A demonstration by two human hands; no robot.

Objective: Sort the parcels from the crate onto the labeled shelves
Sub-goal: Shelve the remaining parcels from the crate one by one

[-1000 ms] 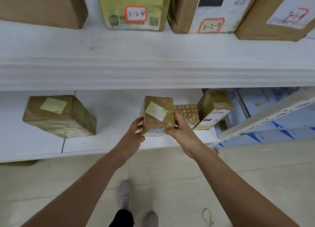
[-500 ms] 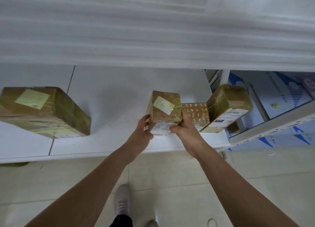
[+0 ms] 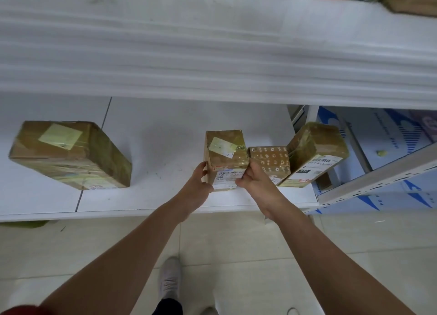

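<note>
Both of my hands are on one small taped parcel [image 3: 224, 159], standing upright near the front edge of the lower shelf [image 3: 165, 125]. My left hand [image 3: 197, 184] presses its left face; my right hand [image 3: 256, 181] wraps the near right corner, thumb on the front label. Each grip is closed against the cardboard, pinching the parcel between them. I cannot tell whether its base is fully down on the shelf or a hair above it.

Reading of the hold: two hands from opposite sides keep a tall, narrow box from tipping while I square it up. It sits tight against a patterned parcel [image 3: 269, 159] on its right, touching or very nearly so, which suggests I am packing the row close to save shelf room. The printed label faces me, probably so it stays readable from the aisle.

Count on the lower shelf, four parcels:
- one large parcel [image 3: 68, 154] at far left, well apart from the rest;
- the held parcel;
- the patterned parcel;
- one tilted parcel [image 3: 314, 154] at the right end, leaning over the patterned one.

Upper shelf [image 3: 212, 42]: parcel bottoms show at the top edge, at least two, cut off by the frame. The crate is not in view.
</note>
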